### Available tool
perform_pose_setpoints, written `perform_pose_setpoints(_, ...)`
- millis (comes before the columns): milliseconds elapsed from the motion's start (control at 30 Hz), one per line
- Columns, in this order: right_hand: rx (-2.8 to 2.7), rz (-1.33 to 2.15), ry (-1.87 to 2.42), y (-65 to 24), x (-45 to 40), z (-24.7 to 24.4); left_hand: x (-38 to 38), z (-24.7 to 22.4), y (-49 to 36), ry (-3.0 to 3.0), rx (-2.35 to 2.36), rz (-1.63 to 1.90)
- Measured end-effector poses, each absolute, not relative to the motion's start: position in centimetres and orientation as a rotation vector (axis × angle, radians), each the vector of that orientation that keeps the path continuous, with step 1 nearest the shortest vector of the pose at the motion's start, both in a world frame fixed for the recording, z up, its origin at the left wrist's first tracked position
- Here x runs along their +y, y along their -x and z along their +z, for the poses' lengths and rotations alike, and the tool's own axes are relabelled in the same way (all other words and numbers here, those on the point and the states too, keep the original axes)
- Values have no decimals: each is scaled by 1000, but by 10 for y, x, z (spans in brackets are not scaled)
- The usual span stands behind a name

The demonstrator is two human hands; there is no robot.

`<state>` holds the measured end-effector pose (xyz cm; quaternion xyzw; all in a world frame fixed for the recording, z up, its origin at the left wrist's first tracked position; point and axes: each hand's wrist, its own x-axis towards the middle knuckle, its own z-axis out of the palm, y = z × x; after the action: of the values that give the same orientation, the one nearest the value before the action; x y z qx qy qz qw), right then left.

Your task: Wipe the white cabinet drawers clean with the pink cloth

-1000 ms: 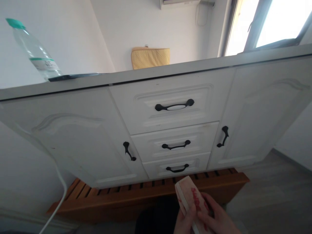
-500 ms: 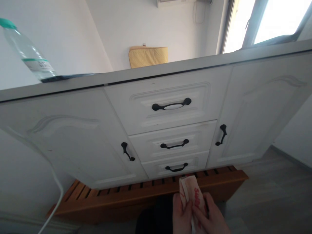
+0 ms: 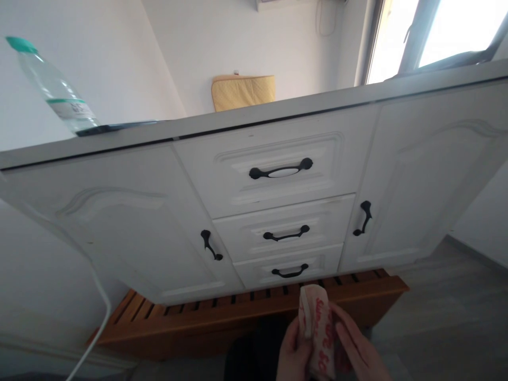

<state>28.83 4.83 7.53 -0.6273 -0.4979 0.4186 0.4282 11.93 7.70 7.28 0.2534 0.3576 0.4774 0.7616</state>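
Observation:
A folded pale cloth bundle (image 3: 317,333) with red lettering is held upright low in the head view, over my dark-clothed lap; whether it is a garment I cannot tell. My left hand (image 3: 294,346) grips its left side, the thumb pressed against the front. On the other side my right hand (image 3: 357,344) has its fingers curled round the bundle's right edge, and part of them is hidden behind it. The lower end of the cloth runs down toward the frame's bottom edge.
Ahead stands a white cabinet (image 3: 190,201) with black handles, above a slatted wooden bench (image 3: 254,320). A green-capped bottle (image 3: 63,90) and a dark flat object (image 3: 115,127) sit on its top. A white cable (image 3: 101,296) hangs at left; a yellow quilted backrest (image 3: 244,92) shows behind.
My right hand has shifted from the front of the cloth to its right edge, so more red lettering shows. The view has moved slightly.

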Motion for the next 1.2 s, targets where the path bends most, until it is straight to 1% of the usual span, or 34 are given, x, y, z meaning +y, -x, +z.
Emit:
perform_pose_setpoints(67,-1544,995,1437,-298,42,72,81,83,-109,-533,706,980)
perform_pose_setpoints(133,-1760,836,1382,-307,38,69,85,94,-99,-546,612,882)
perform_pose_setpoints(267,-2021,325,1384,-319,44,82,89,109,-88,-648,535,735)
perform_pose_setpoints(367,-2275,-18,1167,-317,58,110,91,114,-86,-792,584,626)
perform_pose_setpoints(467,-2398,-129,900,-305,68,131,93,125,-86,-1001,738,493)
perform_pose_setpoints(600,-2323,-212,922,-287,68,127,95,144,-85,-1247,854,384)
perform_pose_setpoints(700,-2366,-117,998,-286,65,116,94,147,-79,-1321,877,424)
perform_pose_setpoints(800,-2370,116,1168,-293,63,111,88,142,-75,-1262,891,530)
perform_pose_setpoints(900,-2335,371,1313,-298,59,114,80,138,-78,-1256,850,517)
perform_pose_setpoints(1033,-2229,754,1326,-299,53,132,78,143,-84,-1346,1008,504)
perform_pose_setpoints(1200,-1845,1308,1323,-297,50,170,87,158,-78,-1345,849,513)
